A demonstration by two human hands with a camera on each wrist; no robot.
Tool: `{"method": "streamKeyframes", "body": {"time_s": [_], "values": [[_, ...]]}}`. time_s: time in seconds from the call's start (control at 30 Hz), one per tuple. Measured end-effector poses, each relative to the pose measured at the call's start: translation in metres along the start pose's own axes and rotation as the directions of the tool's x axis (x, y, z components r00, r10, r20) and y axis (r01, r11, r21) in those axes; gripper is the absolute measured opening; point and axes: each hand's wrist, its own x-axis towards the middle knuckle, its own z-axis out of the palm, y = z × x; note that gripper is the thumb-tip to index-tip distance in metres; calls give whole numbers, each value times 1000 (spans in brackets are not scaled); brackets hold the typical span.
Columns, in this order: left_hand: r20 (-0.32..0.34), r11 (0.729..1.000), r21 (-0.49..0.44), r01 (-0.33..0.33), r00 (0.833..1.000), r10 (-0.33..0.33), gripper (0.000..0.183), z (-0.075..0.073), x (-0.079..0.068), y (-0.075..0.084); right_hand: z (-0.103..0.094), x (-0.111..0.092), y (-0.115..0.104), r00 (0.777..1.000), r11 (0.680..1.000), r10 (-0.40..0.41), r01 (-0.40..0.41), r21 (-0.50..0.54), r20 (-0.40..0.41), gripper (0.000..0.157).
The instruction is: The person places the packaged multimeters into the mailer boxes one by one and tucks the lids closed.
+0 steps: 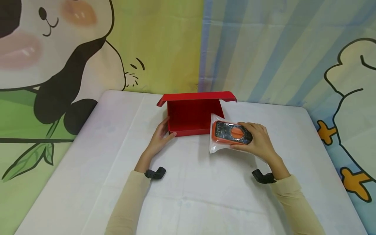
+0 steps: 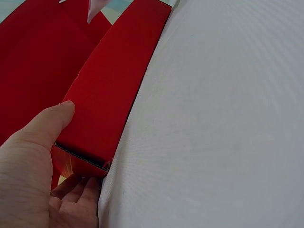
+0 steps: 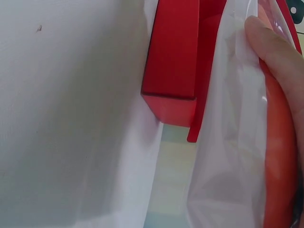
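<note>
A red cardboard box point(image 1: 192, 122) stands on the table with its lid raised at the back; its inside shows bare red walls. My left hand point(image 1: 160, 135) grips the box's front left corner, the thumb point(image 2: 52, 121) on the front wall and the other fingers curled at the side. In my right hand point(image 1: 258, 140) is an orange multimeter point(image 1: 233, 133) in a clear plastic bag point(image 3: 225, 156). The multimeter is held above the table, dial facing up, and its left end overlaps the box's right front corner in the head view.
The white-covered table point(image 1: 188, 202) extends around the box and both arms. Behind it hangs a printed backdrop point(image 1: 164, 45) with cartoon figures. A black wrist camera point(image 1: 155, 173) sits on the left wrist and another black camera point(image 1: 263, 177) on the right.
</note>
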Motion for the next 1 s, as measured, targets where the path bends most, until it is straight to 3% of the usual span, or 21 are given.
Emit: {"method": "streamKeyframes", "body": {"time_s": [0.47,1.0], "values": [[-3,999,41,-11,1000,11,75,-1,0,6,11,15,-4,1000,999,-10,10,30,-19,89],[4,1000,25,-9,1000,8,76,0,0,4,19,36,-18,999,999,-31,31,31,24,90]]}}
